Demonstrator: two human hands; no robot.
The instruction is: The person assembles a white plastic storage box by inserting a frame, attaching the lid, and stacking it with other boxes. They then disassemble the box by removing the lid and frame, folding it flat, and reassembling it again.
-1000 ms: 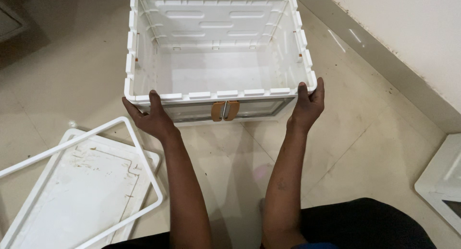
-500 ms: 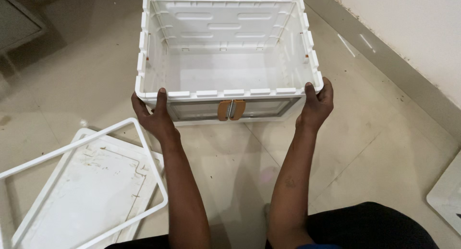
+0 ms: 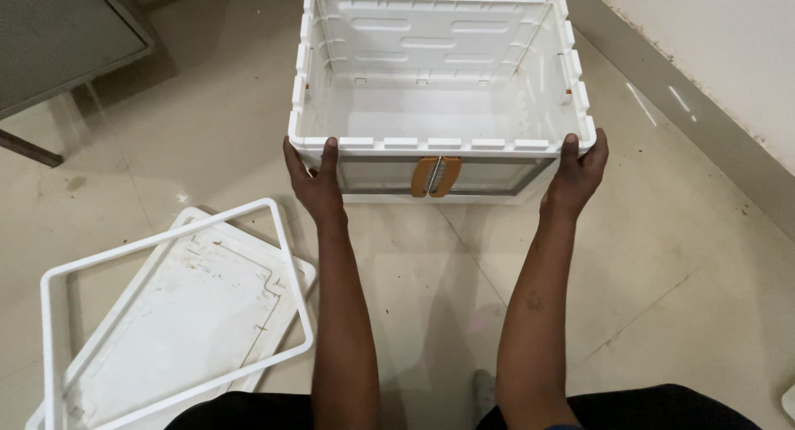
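Squarely on the beige tiled floor (image 3: 662, 256), open white plastic crate (image 3: 439, 74) with tan front latches (image 3: 436, 176), left hand (image 3: 313, 180) and right hand (image 3: 575, 175) clasping its near corners, thumbs on rim, fingers seemingly wrapped around the sides, white rectangular frame (image 3: 174, 306) near the floor's left edge.

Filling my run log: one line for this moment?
left hand: grips white plastic crate corner | right hand: grips opposite corner | crate: empty, upright

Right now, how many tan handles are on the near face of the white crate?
2: a left tan handle and a right tan handle, side by side at the middle of the white crate front wall. Other faces are hidden.
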